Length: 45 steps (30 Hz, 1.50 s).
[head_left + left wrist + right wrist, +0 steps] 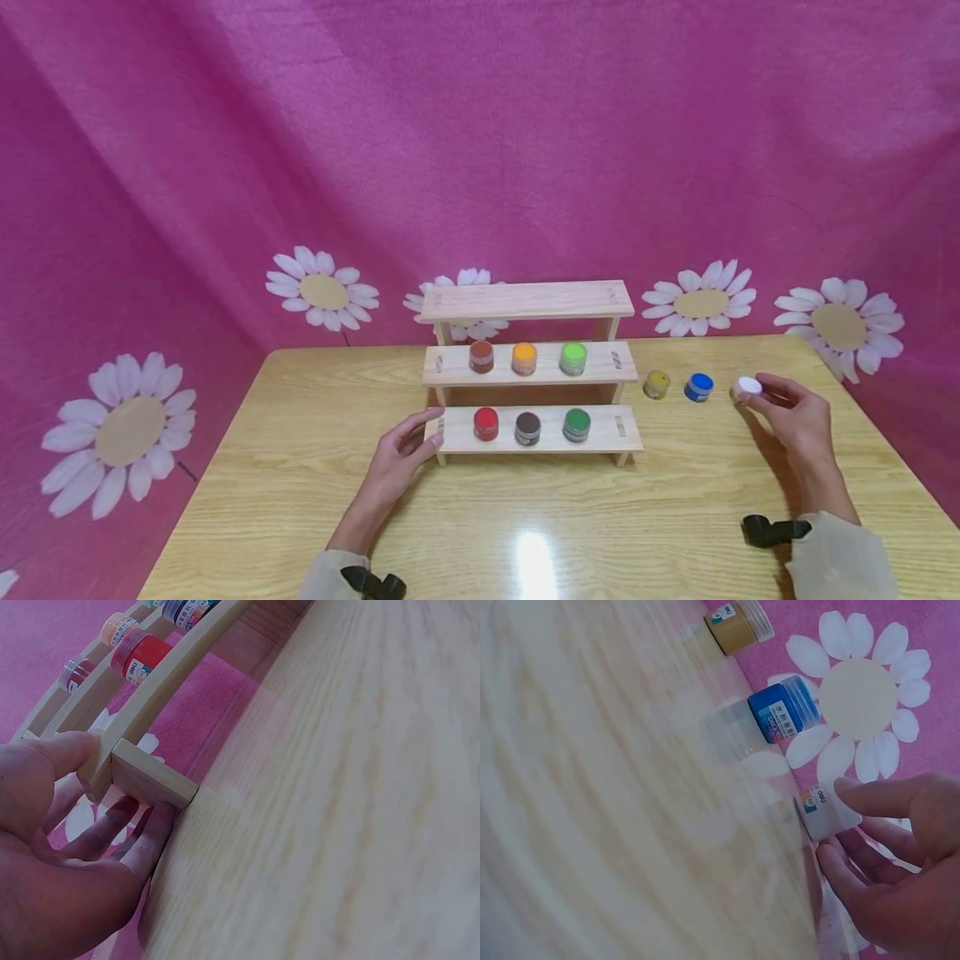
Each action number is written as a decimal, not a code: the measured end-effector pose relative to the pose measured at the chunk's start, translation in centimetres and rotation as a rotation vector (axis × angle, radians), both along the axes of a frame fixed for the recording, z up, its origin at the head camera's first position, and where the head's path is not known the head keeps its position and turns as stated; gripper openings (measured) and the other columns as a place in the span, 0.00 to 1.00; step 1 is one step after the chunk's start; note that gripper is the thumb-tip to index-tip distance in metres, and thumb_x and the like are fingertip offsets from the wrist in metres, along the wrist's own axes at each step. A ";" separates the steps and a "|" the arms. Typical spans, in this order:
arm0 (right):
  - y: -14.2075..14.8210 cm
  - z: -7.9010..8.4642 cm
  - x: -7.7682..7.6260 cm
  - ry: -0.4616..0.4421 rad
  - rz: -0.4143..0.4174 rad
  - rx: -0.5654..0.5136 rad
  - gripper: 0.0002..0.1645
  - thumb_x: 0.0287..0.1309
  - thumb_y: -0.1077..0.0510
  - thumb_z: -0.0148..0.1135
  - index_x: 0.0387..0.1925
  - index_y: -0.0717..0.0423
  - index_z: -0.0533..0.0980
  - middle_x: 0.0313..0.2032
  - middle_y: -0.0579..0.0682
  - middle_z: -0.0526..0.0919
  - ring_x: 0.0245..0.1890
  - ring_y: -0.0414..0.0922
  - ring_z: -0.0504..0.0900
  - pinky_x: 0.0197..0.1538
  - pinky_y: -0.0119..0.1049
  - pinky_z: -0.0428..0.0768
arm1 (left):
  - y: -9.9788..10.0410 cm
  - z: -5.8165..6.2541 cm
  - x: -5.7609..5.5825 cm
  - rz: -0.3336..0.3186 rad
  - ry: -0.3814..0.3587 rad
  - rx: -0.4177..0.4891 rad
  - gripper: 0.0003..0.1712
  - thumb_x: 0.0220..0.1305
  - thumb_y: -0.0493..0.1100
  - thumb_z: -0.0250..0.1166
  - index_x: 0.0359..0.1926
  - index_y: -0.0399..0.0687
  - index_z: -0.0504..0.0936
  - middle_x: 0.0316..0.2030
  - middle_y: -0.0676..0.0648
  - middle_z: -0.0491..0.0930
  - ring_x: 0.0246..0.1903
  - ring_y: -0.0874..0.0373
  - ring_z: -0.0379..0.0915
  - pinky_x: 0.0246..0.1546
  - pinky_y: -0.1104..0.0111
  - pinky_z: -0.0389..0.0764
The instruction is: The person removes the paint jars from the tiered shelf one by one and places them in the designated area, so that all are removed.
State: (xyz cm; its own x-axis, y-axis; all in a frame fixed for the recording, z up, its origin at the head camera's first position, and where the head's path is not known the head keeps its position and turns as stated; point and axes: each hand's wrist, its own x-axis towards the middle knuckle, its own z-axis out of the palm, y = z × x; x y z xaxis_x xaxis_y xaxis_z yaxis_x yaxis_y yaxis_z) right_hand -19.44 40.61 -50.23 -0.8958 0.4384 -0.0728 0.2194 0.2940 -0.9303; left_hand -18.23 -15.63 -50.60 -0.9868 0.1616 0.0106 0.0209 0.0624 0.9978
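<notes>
At the right, my right hand (798,421) pinches a small white paint jar (746,389) between thumb and fingers. The right wrist view shows the white jar (826,814) low at the tabletop, its label turned outward. My left hand (401,454) holds the left end of the lowest step of a three-tier wooden stand (527,300), thumb at the board's edge and fingers by the leg. On the bottom step sit red (486,423), dark brown (528,428) and green (577,425) paint jars. The middle step bears reddish-brown (482,357), orange (524,358) and light green (573,358) jars.
Between the stand and the white jar, an ochre-yellow paint jar (656,384) and a blue one (699,387) stand in a row on the wooden table (247,500). A pink cloth (480,150) with white daisies hangs close behind the table and along its sides.
</notes>
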 end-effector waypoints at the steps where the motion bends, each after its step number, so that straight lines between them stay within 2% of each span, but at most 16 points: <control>1: 0.0 0.1 0.1 -0.001 -0.004 -0.009 0.37 0.65 0.50 0.71 0.70 0.60 0.71 0.40 0.25 0.74 0.40 0.27 0.73 0.40 0.13 0.77 | 0.0 0.0 0.0 0.000 0.000 0.000 0.24 0.71 0.38 0.67 0.66 0.43 0.79 0.70 0.42 0.71 0.70 0.45 0.65 0.71 0.54 0.67; 4: 0.4 0.5 0.6 0.027 -0.022 -0.059 0.33 0.64 0.51 0.72 0.68 0.56 0.75 0.41 0.26 0.76 0.40 0.26 0.74 0.39 0.13 0.77 | 0.1 -0.1 0.0 0.002 0.001 -0.004 0.24 0.71 0.38 0.67 0.66 0.43 0.79 0.70 0.42 0.71 0.70 0.45 0.65 0.70 0.55 0.68; 8: 0.9 1.4 1.4 0.171 -0.056 -0.232 0.18 0.60 0.60 0.75 0.51 0.47 0.83 0.38 0.30 0.83 0.37 0.26 0.80 0.37 0.16 0.80 | 0.1 -0.1 0.1 -0.002 0.000 0.000 0.24 0.71 0.37 0.67 0.66 0.43 0.79 0.70 0.42 0.70 0.70 0.45 0.65 0.70 0.55 0.68; 11: 0.9 2.3 1.8 0.264 -0.039 -0.316 0.15 0.59 0.66 0.74 0.44 0.44 0.85 0.36 0.32 0.86 0.35 0.26 0.83 0.37 0.17 0.81 | 0.1 -0.1 0.1 -0.004 0.002 0.005 0.24 0.71 0.37 0.67 0.66 0.42 0.79 0.71 0.41 0.70 0.70 0.45 0.65 0.71 0.55 0.67; 17: -0.7 3.9 1.7 0.307 0.048 -0.189 0.18 0.62 0.63 0.72 0.54 0.53 0.83 0.40 0.32 0.86 0.40 0.25 0.83 0.41 0.14 0.79 | 0.1 0.0 0.1 0.003 0.020 -0.016 0.24 0.71 0.38 0.67 0.66 0.42 0.78 0.70 0.41 0.71 0.71 0.44 0.63 0.73 0.53 0.63; 20: -1.7 4.6 1.6 0.320 0.075 -0.139 0.19 0.62 0.62 0.72 0.55 0.51 0.83 0.42 0.32 0.85 0.41 0.25 0.83 0.44 0.14 0.78 | 0.0 0.0 0.1 -0.002 0.020 -0.017 0.24 0.71 0.38 0.67 0.66 0.42 0.78 0.69 0.41 0.71 0.71 0.44 0.63 0.73 0.53 0.63; 27: -4.1 6.4 1.8 0.387 0.099 -0.107 0.21 0.62 0.63 0.71 0.57 0.59 0.81 0.43 0.35 0.86 0.43 0.27 0.84 0.45 0.15 0.78 | 0.0 0.0 0.1 -0.007 0.020 -0.007 0.24 0.71 0.38 0.67 0.66 0.42 0.78 0.70 0.41 0.71 0.71 0.44 0.63 0.73 0.53 0.62; 32: -6.0 7.8 1.9 0.415 0.103 -0.011 0.22 0.64 0.62 0.70 0.58 0.65 0.79 0.45 0.37 0.85 0.45 0.30 0.83 0.44 0.16 0.79 | 0.1 0.0 0.0 -0.003 0.018 -0.010 0.24 0.71 0.37 0.66 0.66 0.42 0.78 0.70 0.40 0.70 0.71 0.44 0.64 0.73 0.54 0.63; 35: -7.2 8.4 2.0 0.433 0.127 0.032 0.23 0.65 0.62 0.69 0.59 0.67 0.77 0.47 0.40 0.85 0.47 0.33 0.83 0.44 0.17 0.80 | 0.1 0.0 0.1 -0.001 0.012 -0.009 0.24 0.71 0.37 0.66 0.66 0.42 0.79 0.70 0.41 0.70 0.70 0.45 0.65 0.71 0.58 0.67; 40: -9.1 9.2 2.3 0.446 0.191 0.055 0.24 0.67 0.61 0.68 0.61 0.66 0.76 0.50 0.44 0.84 0.49 0.34 0.82 0.45 0.18 0.80 | 0.0 0.1 0.1 -0.015 0.000 0.007 0.24 0.71 0.37 0.66 0.66 0.43 0.78 0.70 0.42 0.70 0.69 0.46 0.67 0.65 0.67 0.73; 45: -11.1 9.7 2.4 0.455 0.254 0.105 0.23 0.69 0.59 0.66 0.62 0.61 0.76 0.54 0.51 0.83 0.52 0.36 0.82 0.51 0.19 0.79 | -0.1 0.1 0.1 -0.019 0.008 -0.007 0.24 0.71 0.37 0.66 0.67 0.43 0.78 0.70 0.43 0.70 0.70 0.47 0.65 0.68 0.66 0.69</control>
State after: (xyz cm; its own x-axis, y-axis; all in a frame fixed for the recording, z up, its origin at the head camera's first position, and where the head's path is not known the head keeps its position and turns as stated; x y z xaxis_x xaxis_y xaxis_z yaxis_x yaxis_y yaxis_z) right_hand -17.06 29.48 -40.51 -0.9056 0.1872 0.3806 -0.2900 0.3817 -0.8776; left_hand -18.18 -15.71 -50.49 -0.9834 0.1808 0.0172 0.0300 0.0688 0.9972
